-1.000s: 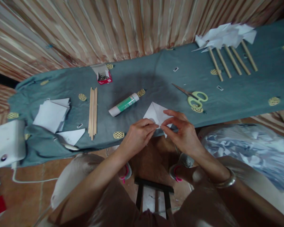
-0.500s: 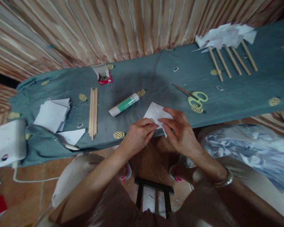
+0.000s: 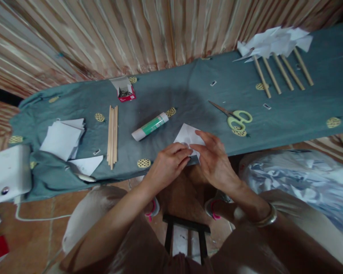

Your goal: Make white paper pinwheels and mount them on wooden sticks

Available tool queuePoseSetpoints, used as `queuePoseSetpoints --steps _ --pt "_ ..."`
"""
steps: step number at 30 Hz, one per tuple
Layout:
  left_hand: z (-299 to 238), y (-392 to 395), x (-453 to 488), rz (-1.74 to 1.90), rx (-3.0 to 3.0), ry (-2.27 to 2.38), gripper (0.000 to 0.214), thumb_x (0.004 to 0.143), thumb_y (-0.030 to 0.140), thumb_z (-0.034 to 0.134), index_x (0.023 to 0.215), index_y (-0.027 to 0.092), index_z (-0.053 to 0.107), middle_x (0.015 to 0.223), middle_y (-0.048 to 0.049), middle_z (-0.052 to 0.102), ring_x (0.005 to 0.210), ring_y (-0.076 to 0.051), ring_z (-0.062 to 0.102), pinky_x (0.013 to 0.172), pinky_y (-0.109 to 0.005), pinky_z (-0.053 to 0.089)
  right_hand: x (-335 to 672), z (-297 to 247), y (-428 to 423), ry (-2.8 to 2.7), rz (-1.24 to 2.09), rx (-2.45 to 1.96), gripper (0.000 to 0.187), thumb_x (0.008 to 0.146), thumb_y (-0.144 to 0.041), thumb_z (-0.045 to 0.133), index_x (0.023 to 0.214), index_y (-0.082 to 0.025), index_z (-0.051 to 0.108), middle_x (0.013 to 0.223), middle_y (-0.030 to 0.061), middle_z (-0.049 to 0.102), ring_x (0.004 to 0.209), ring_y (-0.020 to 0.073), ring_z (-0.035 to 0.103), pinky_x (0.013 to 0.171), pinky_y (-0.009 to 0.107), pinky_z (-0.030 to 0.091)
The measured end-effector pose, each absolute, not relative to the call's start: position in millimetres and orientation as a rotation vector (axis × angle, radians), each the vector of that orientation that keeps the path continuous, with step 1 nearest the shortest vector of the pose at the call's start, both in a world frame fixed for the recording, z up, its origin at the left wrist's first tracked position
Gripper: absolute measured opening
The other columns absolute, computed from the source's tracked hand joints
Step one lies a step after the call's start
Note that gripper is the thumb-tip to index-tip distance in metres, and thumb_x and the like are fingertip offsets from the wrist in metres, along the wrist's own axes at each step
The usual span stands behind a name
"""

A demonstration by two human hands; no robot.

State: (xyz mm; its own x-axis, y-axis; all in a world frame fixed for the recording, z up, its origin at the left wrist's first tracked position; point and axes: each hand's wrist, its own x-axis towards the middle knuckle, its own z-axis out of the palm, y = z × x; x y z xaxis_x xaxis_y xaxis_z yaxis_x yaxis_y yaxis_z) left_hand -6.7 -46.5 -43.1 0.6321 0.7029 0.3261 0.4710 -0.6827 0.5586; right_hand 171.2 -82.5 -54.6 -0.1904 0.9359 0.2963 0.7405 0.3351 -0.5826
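Note:
A small white sheet of paper (image 3: pixel 186 133) with crease lines lies at the table's near edge between my hands. My left hand (image 3: pixel 169 161) pinches its near left part, thumb and fingers pressed together. On the paper's right side, my right hand (image 3: pixel 214 160) holds the sheet, its index finger reaching toward my left fingertips. The near part of the paper is hidden under my fingers. Left of it lies a white and green glue stick (image 3: pixel 150 126). Beyond my right hand rest scissors (image 3: pixel 234 118) with light green handles, blades pointing away to the left.
Wooden sticks (image 3: pixel 112 137), stacked white paper (image 3: pixel 61 139) and an open red box of small metal pins (image 3: pixel 126 92) stand left. Several paper pinwheels (image 3: pixel 277 43) on sticks lie far right. A white power bank (image 3: pixel 12 173) sits at the left edge; a plastic bag (image 3: pixel 297 182) is at the right.
My right hand has moved slightly left, its index finger closer to my left fingertips. More of the paper's right side is folded in or covered.

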Motion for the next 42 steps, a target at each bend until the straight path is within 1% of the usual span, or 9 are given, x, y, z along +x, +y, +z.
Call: queuePoseSetpoints --steps 7,11,14,18,23,27,29,32,42 --pt "-44 -48 -5 0.702 2.538 0.926 0.016 0.090 0.014 0.053 0.102 0.014 0.064 0.097 -0.0062 0.064 0.090 -0.016 0.064 0.082 -0.030 0.057 174 -53 -83 -1.992 0.416 -1.447 0.037 0.089 -0.010 0.039 0.112 -0.024 0.064 0.141 0.0089 0.046 0.131 0.0297 0.040 0.105 0.055 0.037" --pt "-41 -48 -6 0.665 2.601 0.929 0.017 0.092 0.016 0.050 0.102 0.014 0.064 0.097 -0.0066 0.064 0.094 -0.017 0.063 0.084 -0.032 0.056 186 -48 -79 -1.896 0.476 -1.389 0.038 0.091 -0.014 0.038 0.121 -0.022 0.060 0.142 0.0111 0.046 0.131 0.0281 0.042 0.107 0.052 0.037" --pt "-37 -42 -10 0.643 2.648 0.920 0.018 0.093 0.017 0.050 0.101 0.015 0.065 0.098 -0.0068 0.065 0.095 -0.017 0.062 0.084 -0.032 0.055 195 -47 -75 -1.845 0.454 -1.436 0.039 0.092 -0.016 0.038 0.125 -0.021 0.058 0.137 0.0127 0.052 0.128 0.0277 0.046 0.107 0.053 0.038" --pt "-34 -23 -19 0.660 2.709 0.963 0.016 0.091 0.016 0.052 0.093 0.014 0.068 0.098 -0.0077 0.065 0.092 -0.018 0.060 0.081 -0.033 0.055 197 -48 -75 -1.899 0.424 -1.467 0.034 0.091 -0.018 0.042 0.120 -0.019 0.060 0.129 0.0138 0.058 0.121 0.0279 0.053 0.103 0.052 0.042" --pt "-33 -14 -24 0.726 2.676 1.000 0.017 0.090 0.012 0.052 0.096 0.016 0.068 0.102 -0.0073 0.064 0.095 -0.018 0.059 0.083 -0.034 0.053 192 -47 -80 -1.936 0.395 -1.459 0.028 0.089 -0.019 0.049 0.112 -0.017 0.063 0.126 0.0147 0.060 0.117 0.0284 0.055 0.100 0.050 0.046" --pt "-29 -25 -17 0.767 2.670 0.988 0.016 0.091 0.022 0.054 0.098 0.015 0.066 0.101 -0.0087 0.064 0.093 -0.019 0.058 0.082 -0.035 0.051 188 -46 -82 -1.957 0.379 -1.466 0.027 0.088 -0.017 0.050 0.112 -0.016 0.064 0.126 0.0151 0.061 0.118 0.0285 0.055 0.100 0.049 0.046" --pt "-28 -31 -12 0.715 2.710 0.959 0.017 0.090 0.027 0.057 0.098 0.015 0.066 0.100 -0.0084 0.064 0.091 -0.020 0.057 0.080 -0.036 0.050 187 -46 -83 -1.967 0.377 -1.465 0.028 0.088 -0.017 0.050 0.112 -0.015 0.063 0.126 0.0151 0.061 0.118 0.0284 0.054 0.101 0.049 0.046" --pt "-28 -37 -6 0.589 2.771 0.947 0.017 0.089 0.028 0.059 0.099 0.016 0.065 0.099 -0.0081 0.064 0.092 -0.021 0.057 0.077 -0.036 0.048 186 -46 -86 -1.971 0.391 -1.460 0.029 0.088 -0.016 0.050 0.113 -0.014 0.063 0.126 0.0155 0.061 0.118 0.0282 0.054 0.102 0.048 0.045" --pt "-30 -45 -2 0.520 2.896 0.945 0.016 0.093 0.019 0.049 0.092 0.014 0.065 0.087 -0.0054 0.064 0.082 -0.019 0.059 0.073 -0.032 0.047 197 -39 -87 -1.956 0.512 -1.433 0.033 0.083 -0.019 0.059 0.116 -0.021 0.062 0.128 0.0118 0.060 0.120 0.0282 0.055 0.101 0.049 0.046"
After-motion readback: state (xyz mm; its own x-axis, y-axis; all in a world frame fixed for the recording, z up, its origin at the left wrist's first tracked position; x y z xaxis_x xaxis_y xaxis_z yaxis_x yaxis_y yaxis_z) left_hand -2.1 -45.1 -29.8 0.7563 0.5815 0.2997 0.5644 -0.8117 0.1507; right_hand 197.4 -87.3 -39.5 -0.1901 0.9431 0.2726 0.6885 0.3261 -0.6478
